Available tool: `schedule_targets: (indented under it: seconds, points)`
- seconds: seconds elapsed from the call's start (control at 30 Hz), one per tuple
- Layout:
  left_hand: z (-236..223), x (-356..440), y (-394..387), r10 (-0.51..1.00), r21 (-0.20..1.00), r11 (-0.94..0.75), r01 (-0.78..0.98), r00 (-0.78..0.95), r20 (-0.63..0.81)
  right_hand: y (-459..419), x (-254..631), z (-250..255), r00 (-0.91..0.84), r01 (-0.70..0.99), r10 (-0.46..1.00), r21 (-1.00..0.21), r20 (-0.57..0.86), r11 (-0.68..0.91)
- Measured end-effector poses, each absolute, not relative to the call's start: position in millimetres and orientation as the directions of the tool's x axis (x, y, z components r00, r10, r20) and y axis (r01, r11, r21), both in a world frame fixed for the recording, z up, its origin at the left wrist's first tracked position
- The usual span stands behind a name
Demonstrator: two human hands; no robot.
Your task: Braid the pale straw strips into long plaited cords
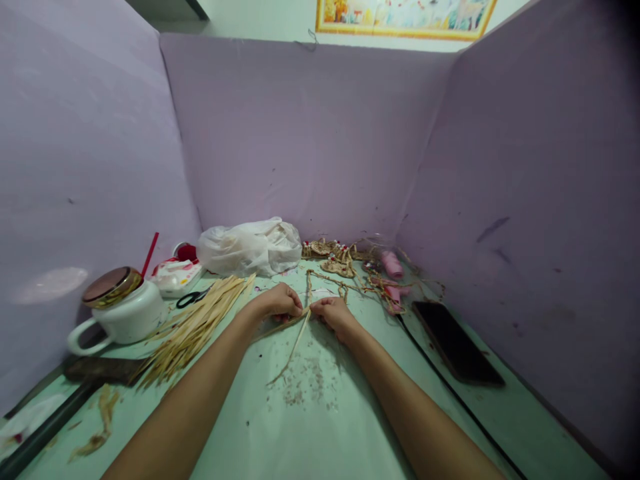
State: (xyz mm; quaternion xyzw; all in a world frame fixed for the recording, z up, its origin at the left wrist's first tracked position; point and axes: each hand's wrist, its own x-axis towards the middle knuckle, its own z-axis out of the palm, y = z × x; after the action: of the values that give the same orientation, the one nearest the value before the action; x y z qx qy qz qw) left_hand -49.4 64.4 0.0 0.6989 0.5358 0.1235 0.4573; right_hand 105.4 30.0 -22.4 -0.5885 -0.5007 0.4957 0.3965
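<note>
Both my hands meet over the middle of the pale green table. My left hand [283,302] is closed in a pinch on a straw-coloured fibre strand [280,327], whose tail trails down to the left. Close beside it, my right hand [334,313] pinches the same fibre work where the strands cross. A thin loose end [294,352] hangs from the crossing toward me. Beyond my hands, a braided fibre cord [309,283] runs up and bends off to the right. The fingertips partly hide the crossing.
At left lie a bundle of dry fibre strips [200,327], black-handled scissors [189,299] and a white mug [127,317] with a lidded jar on it. A plastic bag [253,247], woven pieces [337,257] and pink thread spool [391,265] sit behind; a phone [455,343] rests right.
</note>
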Motion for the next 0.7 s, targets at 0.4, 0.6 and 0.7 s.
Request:
schedule_targets:
  seconds: [0.4, 0.6, 0.7]
  points:
    - [5, -33, 53, 0.917, 0.764, -0.041, 0.644, 0.327, -0.227, 28, 106, -20, -0.013, 0.200, 0.982, -0.963, -0.189, -0.183]
    - [10, -19, 53, 0.895, 0.744, 0.285, 0.604, 0.111, -0.433, 28, 106, -20, -0.010, 0.209, 0.982, -0.961, -0.189, -0.183]
    - [15, -13, 50, 0.867, 0.739, 0.341, 0.581, 0.111, -0.487, 30, 108, -20, -0.014, 0.180, 0.978, -0.963, -0.209, -0.203]
